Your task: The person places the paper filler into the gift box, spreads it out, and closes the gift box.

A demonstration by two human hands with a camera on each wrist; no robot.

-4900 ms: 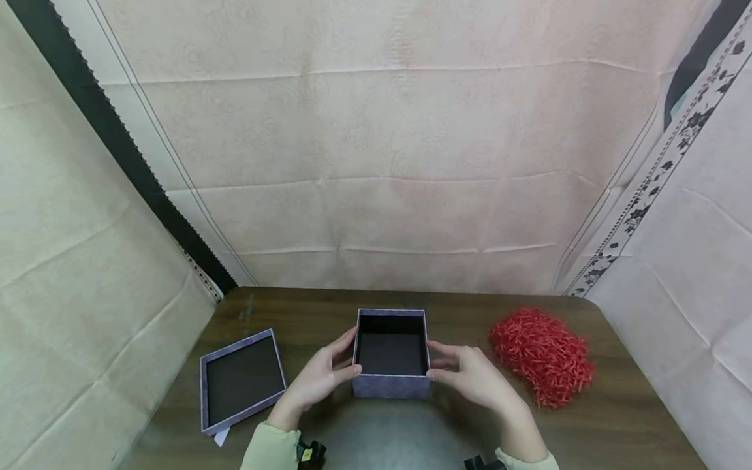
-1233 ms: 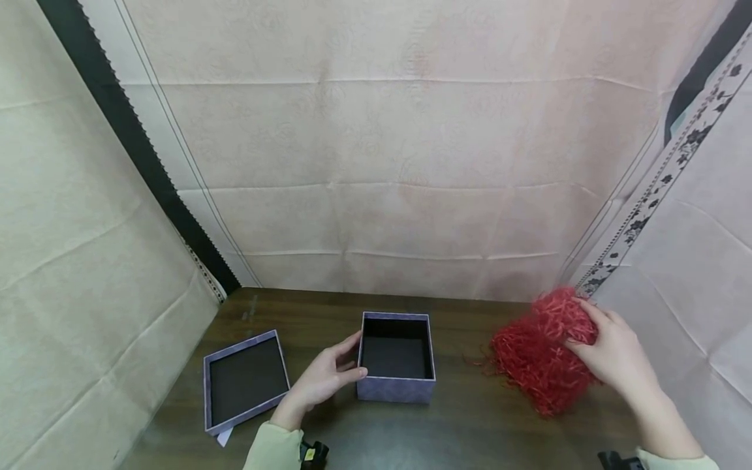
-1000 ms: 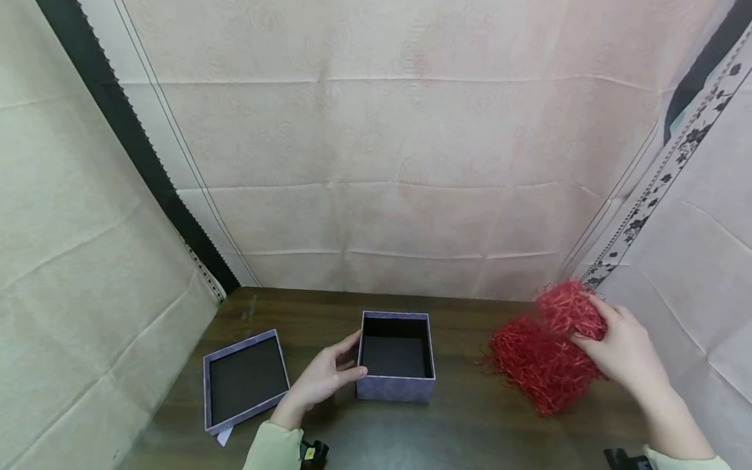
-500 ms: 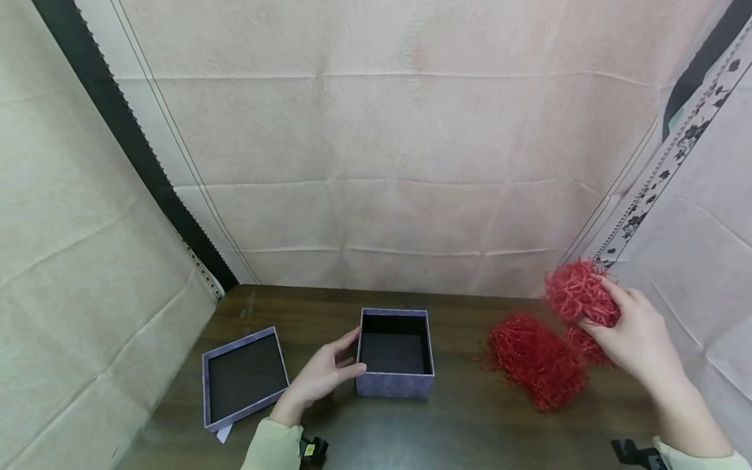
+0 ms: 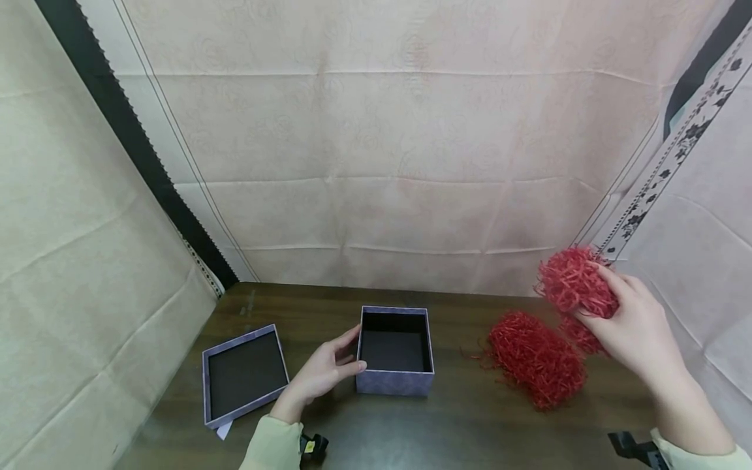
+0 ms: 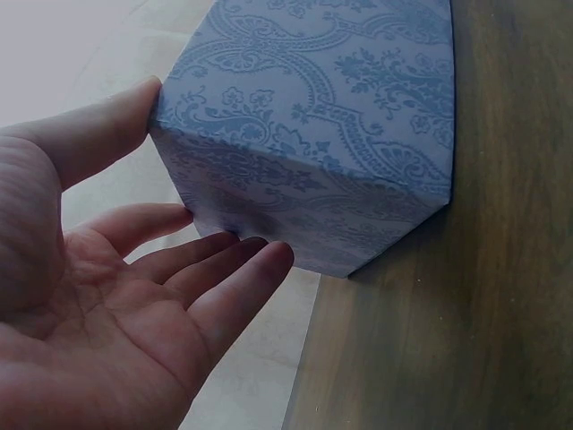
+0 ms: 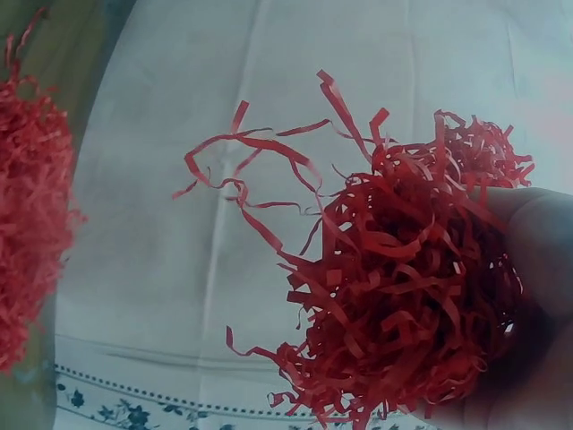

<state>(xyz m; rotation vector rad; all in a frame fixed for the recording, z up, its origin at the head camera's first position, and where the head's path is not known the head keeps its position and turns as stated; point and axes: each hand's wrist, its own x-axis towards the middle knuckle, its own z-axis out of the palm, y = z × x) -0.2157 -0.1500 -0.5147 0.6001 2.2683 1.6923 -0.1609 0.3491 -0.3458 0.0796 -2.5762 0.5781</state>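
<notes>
Pale cloth hangs in front of you and along the left and right, with a dark strip running down the left part. Below it is the brown wooden table. Your purple box stands upright in the middle, open top up, its black inside showing; the left wrist view gives its walls a scrolling floral pattern. To its left lies the matching lid, turned at an angle, black inner face up. On the right sits the pile of red shredded paper, well apart from the box.

Your right hand is closed around a bunch of red shreds, raised above the far right side of the pile; the right wrist view shows a gap between the two. Your left hand is spread, fingers loosely extended, with thumb and index finger touching the left side of the box without gripping round it. Black devices sit at both wrists, beside light green cuffs. Smaller yet, a white tab sticks out from under the lid's near edge, and a few loose strands lie left of the pile.
</notes>
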